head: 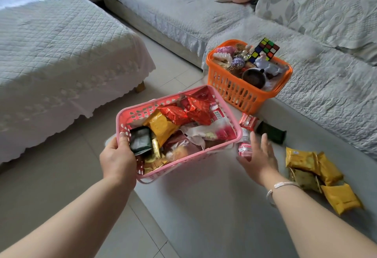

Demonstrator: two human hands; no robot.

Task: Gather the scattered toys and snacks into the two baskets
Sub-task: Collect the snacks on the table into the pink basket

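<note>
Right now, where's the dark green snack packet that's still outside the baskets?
The dark green snack packet lies on the grey sofa cushion, right of the pink plastic basket, just beyond the right hand.

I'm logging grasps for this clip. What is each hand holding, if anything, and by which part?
The left hand grips the pink basket by its near-left rim, thumb over the edge. The right hand holds nothing; it is open above the small red snack packet.
</note>
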